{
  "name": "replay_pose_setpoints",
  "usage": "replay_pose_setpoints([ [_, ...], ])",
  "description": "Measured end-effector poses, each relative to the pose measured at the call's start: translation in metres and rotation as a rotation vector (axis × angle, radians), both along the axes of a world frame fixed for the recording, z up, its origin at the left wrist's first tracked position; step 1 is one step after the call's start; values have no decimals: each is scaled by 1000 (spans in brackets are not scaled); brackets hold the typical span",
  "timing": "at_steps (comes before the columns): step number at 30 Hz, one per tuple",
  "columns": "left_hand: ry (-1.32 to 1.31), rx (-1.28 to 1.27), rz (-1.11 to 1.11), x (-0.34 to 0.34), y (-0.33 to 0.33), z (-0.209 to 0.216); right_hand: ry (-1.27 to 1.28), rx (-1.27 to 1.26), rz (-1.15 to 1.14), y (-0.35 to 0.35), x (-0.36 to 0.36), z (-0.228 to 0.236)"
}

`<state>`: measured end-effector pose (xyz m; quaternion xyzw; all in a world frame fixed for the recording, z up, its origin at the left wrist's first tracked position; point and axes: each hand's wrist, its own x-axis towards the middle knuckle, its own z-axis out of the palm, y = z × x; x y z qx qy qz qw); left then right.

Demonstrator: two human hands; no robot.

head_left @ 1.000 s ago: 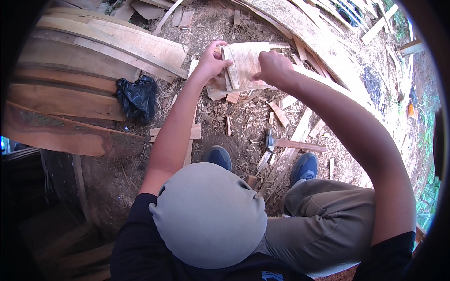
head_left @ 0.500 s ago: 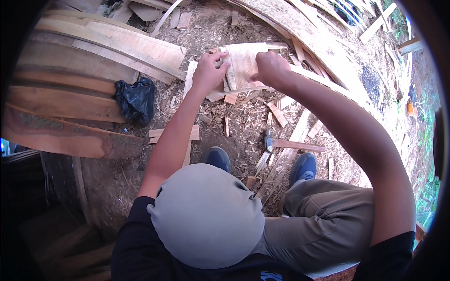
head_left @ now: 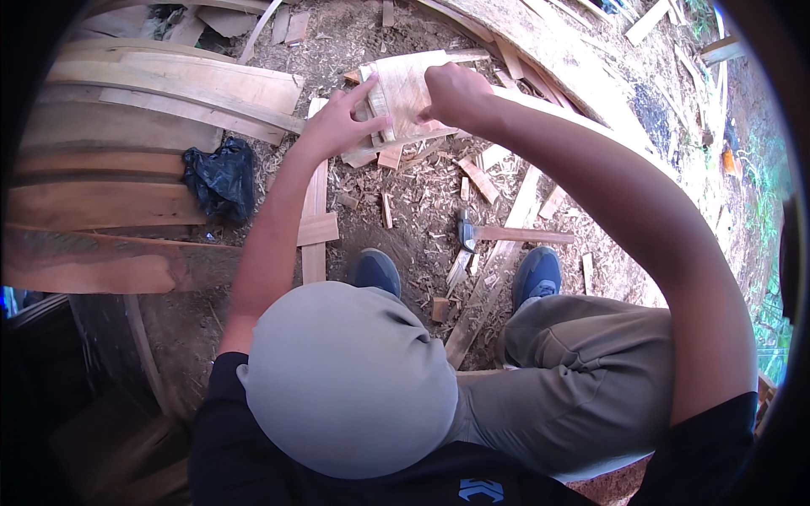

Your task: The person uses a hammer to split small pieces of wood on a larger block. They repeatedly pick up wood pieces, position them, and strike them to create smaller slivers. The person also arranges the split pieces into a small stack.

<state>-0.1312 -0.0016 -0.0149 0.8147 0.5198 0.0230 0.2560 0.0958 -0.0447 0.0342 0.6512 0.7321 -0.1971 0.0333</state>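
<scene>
A pale, flat wooden board [head_left: 411, 84] is in front of me, with a narrow wooden strip [head_left: 379, 103] along its left side. My left hand [head_left: 336, 126] is open beside that strip, thumb and forefinger stretched wide apart, their tips at or close to it; contact is unclear. At the board's right edge my right hand [head_left: 460, 97] is closed on it, knuckles up and thumb over the face; the other fingers are partly hidden. A wood-handled hammer [head_left: 523, 234] lies on the ground nearer to me, its metal head to the left.
Long planks [head_left: 110, 160] are stacked at the left, with a crumpled black plastic bag [head_left: 221, 179] against their ends. Offcuts [head_left: 479, 179] and shavings litter the soil around my blue shoes [head_left: 537, 274]. A large curved slab [head_left: 540, 51] spans the far right.
My left hand has spread its thumb and forefinger wider beside the strip. The board has turned slightly under my right hand. The whole view has shifted a little, and the hammer stays on the ground.
</scene>
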Motion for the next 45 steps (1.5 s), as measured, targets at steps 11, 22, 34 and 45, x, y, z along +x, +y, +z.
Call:
replay_pose_setpoints([
  [11,-46,-164,5,10,0,16,-16,-7,16,-1,4,0],
  [22,-209,-319,76,9,-5,9,-93,102,19,-6,-3,-19],
  [34,-242,-189,114,11,-13,-2,-107,122,-8,-9,-3,-23],
  [45,-200,-146,139,19,-22,1,87,210,-62,-20,-5,-27],
])
